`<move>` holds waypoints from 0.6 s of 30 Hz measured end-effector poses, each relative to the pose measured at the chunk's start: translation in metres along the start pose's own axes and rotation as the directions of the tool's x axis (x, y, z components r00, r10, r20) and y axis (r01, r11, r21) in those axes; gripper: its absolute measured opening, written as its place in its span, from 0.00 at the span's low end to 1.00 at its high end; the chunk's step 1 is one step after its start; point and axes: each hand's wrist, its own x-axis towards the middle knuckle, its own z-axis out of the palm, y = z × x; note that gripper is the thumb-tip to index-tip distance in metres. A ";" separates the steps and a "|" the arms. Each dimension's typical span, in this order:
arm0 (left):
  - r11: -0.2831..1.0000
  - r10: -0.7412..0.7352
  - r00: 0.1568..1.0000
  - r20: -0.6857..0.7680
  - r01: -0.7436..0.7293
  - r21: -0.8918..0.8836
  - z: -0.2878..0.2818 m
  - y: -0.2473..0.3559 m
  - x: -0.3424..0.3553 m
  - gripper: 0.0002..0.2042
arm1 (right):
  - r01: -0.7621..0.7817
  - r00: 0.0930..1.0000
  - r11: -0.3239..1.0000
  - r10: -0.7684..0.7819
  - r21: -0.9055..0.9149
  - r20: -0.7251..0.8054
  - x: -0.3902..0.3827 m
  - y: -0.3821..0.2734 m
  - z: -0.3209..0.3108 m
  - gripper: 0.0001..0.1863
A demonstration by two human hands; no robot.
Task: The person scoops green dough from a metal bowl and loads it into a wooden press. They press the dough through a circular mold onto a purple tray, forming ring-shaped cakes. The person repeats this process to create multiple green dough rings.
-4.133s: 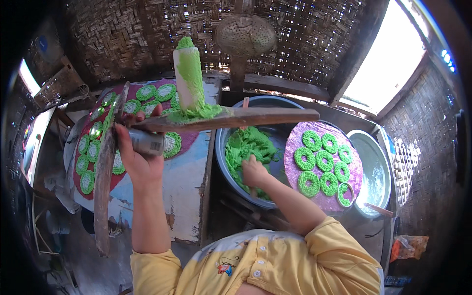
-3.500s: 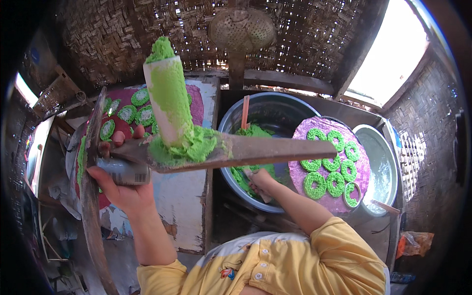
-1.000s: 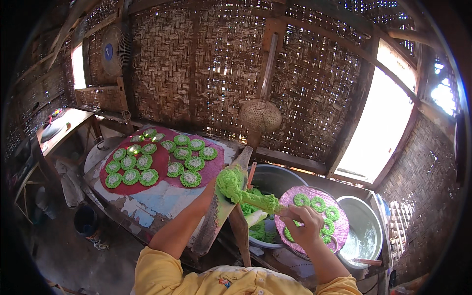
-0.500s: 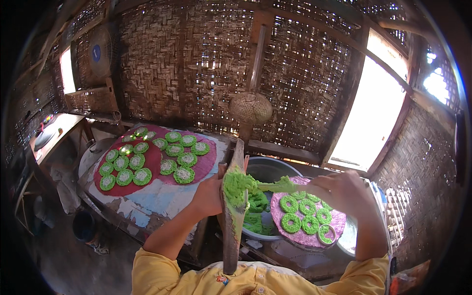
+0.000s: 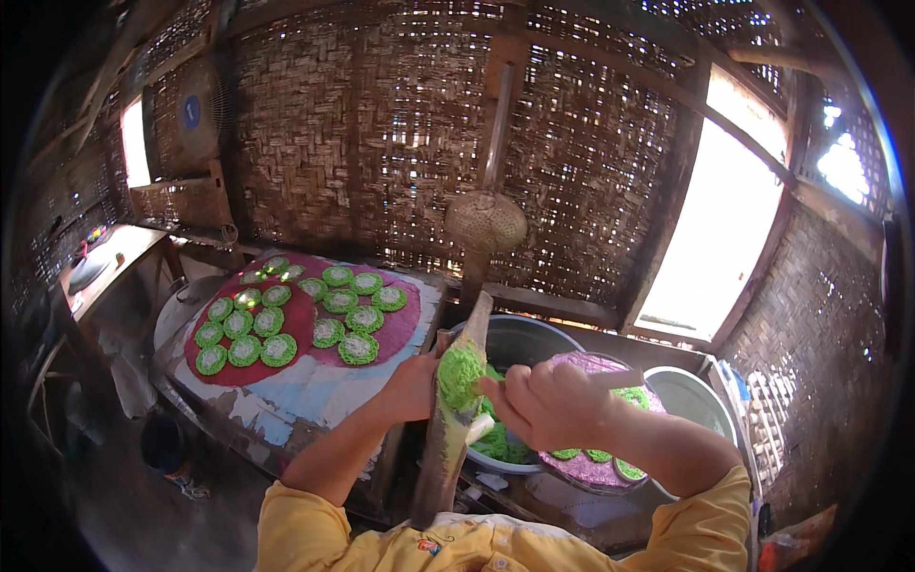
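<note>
- Basin (image 5: 536, 340), grey and round, stands just beyond the right hand (image 5: 548, 405), which partly hides it; green dough (image 5: 498, 445) lies inside.
- Round pink tray (image 5: 583, 363) beneath and beyond the same hand bears green rings (image 5: 633, 395), several covered by the hand and forearm.
- Pale tub (image 5: 694, 393) sits to the right of that hand, partly behind the forearm; I cannot tell what it holds.
- Well to the left of the left hand (image 5: 412, 389), a red mat (image 5: 302, 317) and a purple mat (image 5: 407, 329) carry green discs (image 5: 278, 350) with whitish centres.
- Wooden press (image 5: 441, 462), long, worn and dough-smeared, tilts between the hands; the left one is closed on it, fingertips hidden behind the wood.
- Green mound (image 5: 460, 375), rough and moist-looking, clings to the press just left of the right fingertips; a pale tube (image 5: 481, 427) juts out below.
- Right fist is curled around a flat stick (image 5: 615, 378), its end showing past the knuckles.
</note>
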 end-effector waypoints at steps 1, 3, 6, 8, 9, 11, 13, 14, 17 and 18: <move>0.997 -0.034 0.998 0.044 0.037 -0.073 -0.001 -0.006 0.000 0.20 | 0.075 0.991 0.992 -0.085 -0.106 -0.101 0.000 0.002 0.004 0.15; 0.993 0.024 0.997 0.068 -0.016 -0.113 -0.008 -0.015 0.000 0.21 | 0.179 0.983 0.978 -0.182 -0.111 -0.019 -0.004 0.012 0.000 0.16; 0.786 -0.180 0.982 0.055 0.178 -0.593 -0.023 -0.017 -0.003 0.21 | -0.195 0.928 0.974 0.144 0.119 0.344 -0.022 0.025 -0.026 0.14; 0.697 -0.212 0.977 -0.015 0.140 -0.703 -0.026 -0.010 -0.003 0.22 | -0.542 0.833 0.821 0.496 0.180 0.246 -0.032 0.023 -0.022 0.11; 0.793 -0.136 0.987 -0.091 0.053 -0.606 -0.025 -0.005 -0.001 0.22 | -0.705 0.675 0.576 0.724 0.413 0.143 -0.032 0.016 -0.011 0.11; 0.998 -0.056 0.989 -0.134 0.058 0.015 -0.017 0.008 0.006 0.22 | -0.731 0.229 -0.095 0.899 0.676 0.374 -0.037 -0.007 0.013 0.11; 0.998 0.036 0.989 -0.146 -0.028 0.061 -0.006 0.018 0.014 0.20 | -0.398 0.189 -0.489 0.785 0.777 0.591 -0.039 -0.041 0.040 0.10; 0.993 0.084 0.987 -0.135 -0.072 0.090 -0.003 0.021 0.017 0.19 | -0.460 0.210 -0.450 0.783 0.765 0.586 -0.037 -0.060 0.053 0.10; 0.990 -0.096 0.972 -0.214 0.070 -0.125 -0.011 0.016 0.019 0.17 | -0.641 0.178 -0.420 0.732 0.642 0.657 -0.056 -0.091 0.050 0.10; 0.975 -0.146 0.970 -0.195 0.108 -0.193 -0.016 0.011 0.019 0.17 | -0.781 0.204 -0.279 0.732 0.559 0.650 -0.065 -0.091 0.044 0.09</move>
